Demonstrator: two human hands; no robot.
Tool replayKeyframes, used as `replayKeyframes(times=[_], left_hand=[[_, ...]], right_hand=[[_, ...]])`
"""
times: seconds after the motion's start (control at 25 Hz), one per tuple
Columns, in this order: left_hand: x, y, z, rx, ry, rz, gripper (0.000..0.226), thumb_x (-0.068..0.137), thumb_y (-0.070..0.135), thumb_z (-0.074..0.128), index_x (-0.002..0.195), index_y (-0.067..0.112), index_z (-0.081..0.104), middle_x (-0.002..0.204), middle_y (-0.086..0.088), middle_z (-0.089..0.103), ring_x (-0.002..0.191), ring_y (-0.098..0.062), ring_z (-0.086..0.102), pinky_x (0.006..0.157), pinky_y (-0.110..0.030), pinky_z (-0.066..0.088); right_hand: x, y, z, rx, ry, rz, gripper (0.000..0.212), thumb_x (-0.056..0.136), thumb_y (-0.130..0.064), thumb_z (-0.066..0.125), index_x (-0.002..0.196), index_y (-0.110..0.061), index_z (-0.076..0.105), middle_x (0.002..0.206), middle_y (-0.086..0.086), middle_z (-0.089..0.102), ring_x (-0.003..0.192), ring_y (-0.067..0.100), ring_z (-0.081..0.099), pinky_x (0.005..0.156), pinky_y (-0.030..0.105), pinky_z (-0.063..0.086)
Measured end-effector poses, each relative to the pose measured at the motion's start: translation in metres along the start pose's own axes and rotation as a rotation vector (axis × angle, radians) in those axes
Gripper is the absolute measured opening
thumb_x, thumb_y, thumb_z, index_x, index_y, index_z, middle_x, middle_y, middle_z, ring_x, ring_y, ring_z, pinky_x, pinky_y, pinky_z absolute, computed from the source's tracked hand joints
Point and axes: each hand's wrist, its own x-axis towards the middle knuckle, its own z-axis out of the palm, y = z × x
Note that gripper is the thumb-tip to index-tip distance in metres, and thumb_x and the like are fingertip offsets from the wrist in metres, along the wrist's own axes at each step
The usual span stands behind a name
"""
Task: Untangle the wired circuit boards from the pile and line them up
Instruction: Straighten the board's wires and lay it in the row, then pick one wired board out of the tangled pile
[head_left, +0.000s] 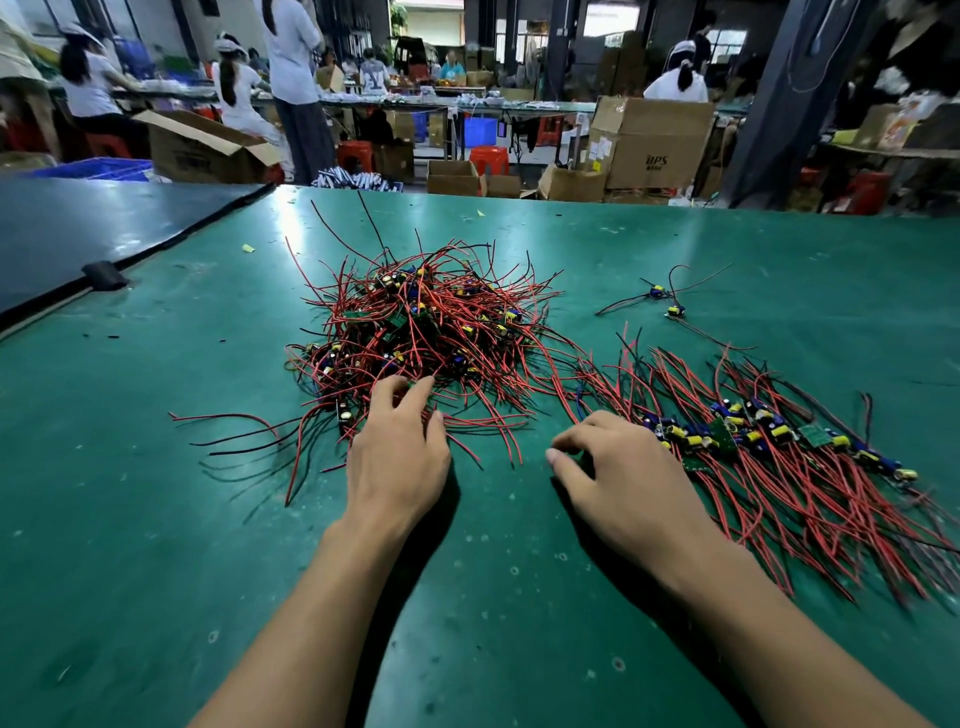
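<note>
Two bare hands lie low over a worn green bench (130, 519). The left hand (397, 462) reaches forward with its fingers nearly straight and a little spread. Their tips touch the near edge of a tangled pile of small circuit boards with red and black wires (426, 322), and no wire is plainly pinched. The right hand (623, 483) sits just to its right, knuckles up and fingers bent, at the left end of a laid-out row of wired circuit boards (769, 436). Whether it holds anything under the palm I cannot tell. That row runs rightward from the hand, boards with yellow and blue components side by side, their wires fanned out nearer and farther. The pile sits mid-bench beyond the left hand, loose wire ends sticking out all round. Farther right, apart from both, lie two stray wired boards (665, 301). At far left a dark blue mat (104, 223) adjoins the bench, a black clip (104, 274) on its edge. Beyond stand brown cardboard boxes (654, 145), red plastic stools (488, 158) and people in white tops (236, 88) at long tables.
</note>
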Motion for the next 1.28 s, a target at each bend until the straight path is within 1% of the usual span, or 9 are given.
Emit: replayKeyframes(times=[0.12, 0.2, 0.28, 0.4, 0.64, 0.8, 0.92, 1.12, 1.28], left_hand=[[0.002, -0.001, 0.002, 0.071, -0.091, -0.052, 0.046, 0.1, 0.038, 0.043, 0.143, 0.024, 0.046, 0.159, -0.004, 0.028, 0.134, -0.028, 0.044, 0.105, -0.04, 0.038], [0.004, -0.002, 0.003, 0.003, -0.049, -0.03, 0.041, 0.1, 0.034, 0.045, 0.136, 0.02, 0.055, 0.152, -0.005, 0.041, 0.133, -0.025, 0.045, 0.106, -0.036, 0.037], [0.003, -0.003, 0.002, -0.071, 0.034, 0.029, 0.031, 0.097, 0.027, 0.052, 0.12, 0.014, 0.068, 0.131, -0.004, 0.061, 0.119, -0.022, 0.055, 0.099, -0.031, 0.041], [0.0, -0.002, -0.003, -0.107, 0.096, 0.059, 0.014, 0.087, 0.023, 0.066, 0.096, 0.016, 0.074, 0.097, -0.001, 0.062, 0.091, -0.021, 0.059, 0.081, -0.029, 0.044], [-0.017, 0.018, -0.014, -0.453, 0.204, -0.005, 0.013, 0.083, 0.008, 0.07, 0.089, 0.017, 0.064, 0.084, 0.005, 0.067, 0.075, -0.017, 0.069, 0.073, -0.027, 0.055], [-0.02, 0.037, -0.022, -1.178, 0.03, -0.233, 0.015, 0.091, -0.004, 0.061, 0.102, 0.006, 0.056, 0.095, -0.016, 0.067, 0.068, -0.03, 0.073, 0.06, -0.031, 0.059], [-0.017, 0.04, -0.026, -1.523, -0.194, -0.366, 0.015, 0.095, -0.005, 0.049, 0.107, 0.003, 0.052, 0.092, -0.019, 0.07, 0.072, -0.035, 0.072, 0.064, -0.034, 0.061], [-0.02, 0.044, -0.022, -1.573, -0.548, -0.484, 0.02, 0.093, -0.001, 0.046, 0.111, 0.003, 0.054, 0.089, -0.02, 0.073, 0.067, -0.03, 0.073, 0.057, -0.031, 0.06], [-0.029, 0.047, -0.016, -1.52, -0.646, -0.435, 0.028, 0.084, 0.005, 0.056, 0.112, 0.001, 0.057, 0.083, -0.018, 0.071, 0.067, -0.028, 0.072, 0.058, -0.031, 0.06]], right_hand=[[0.0, -0.003, 0.001, 0.084, -0.011, -0.053, 0.019, 0.095, -0.034, 0.064, 0.099, -0.021, 0.076, 0.099, -0.005, 0.066, 0.093, 0.018, 0.063, 0.085, 0.037, 0.051], [0.0, -0.004, 0.001, 0.171, -0.037, -0.099, 0.017, 0.095, -0.03, 0.066, 0.099, -0.018, 0.076, 0.097, -0.005, 0.067, 0.092, 0.015, 0.063, 0.087, 0.036, 0.05], [0.0, -0.005, 0.001, 0.225, -0.104, -0.159, 0.016, 0.094, -0.027, 0.067, 0.102, -0.016, 0.077, 0.099, -0.005, 0.068, 0.094, 0.011, 0.063, 0.091, 0.032, 0.049], [0.0, -0.005, 0.002, 0.201, -0.174, -0.198, 0.018, 0.095, -0.027, 0.066, 0.106, -0.017, 0.076, 0.104, -0.005, 0.068, 0.099, 0.01, 0.062, 0.094, 0.028, 0.047], [0.004, -0.003, 0.001, 0.251, -0.083, -0.089, 0.016, 0.096, -0.025, 0.065, 0.104, -0.018, 0.076, 0.098, -0.005, 0.072, 0.09, 0.006, 0.064, 0.086, 0.019, 0.048], [0.015, -0.006, -0.006, 0.915, 0.068, 0.301, 0.026, 0.103, -0.032, 0.052, 0.098, -0.018, 0.073, 0.069, -0.005, 0.059, 0.051, 0.005, 0.05, 0.047, 0.015, 0.041], [0.02, 0.0, -0.02, 1.203, -0.021, 0.444, 0.024, 0.1, -0.028, 0.058, 0.096, -0.011, 0.075, 0.063, -0.003, 0.043, 0.045, 0.007, 0.028, 0.042, 0.016, 0.02], [0.014, -0.003, -0.017, 1.218, -0.277, 0.349, 0.041, 0.074, -0.034, 0.076, 0.106, -0.009, 0.075, 0.061, -0.006, 0.052, 0.045, 0.004, 0.035, 0.04, 0.014, 0.026], [0.009, -0.008, -0.005, 1.169, -0.258, 0.248, 0.024, 0.083, -0.031, 0.075, 0.103, -0.018, 0.078, 0.086, 0.0, 0.073, 0.06, 0.004, 0.055, 0.053, 0.013, 0.042]])
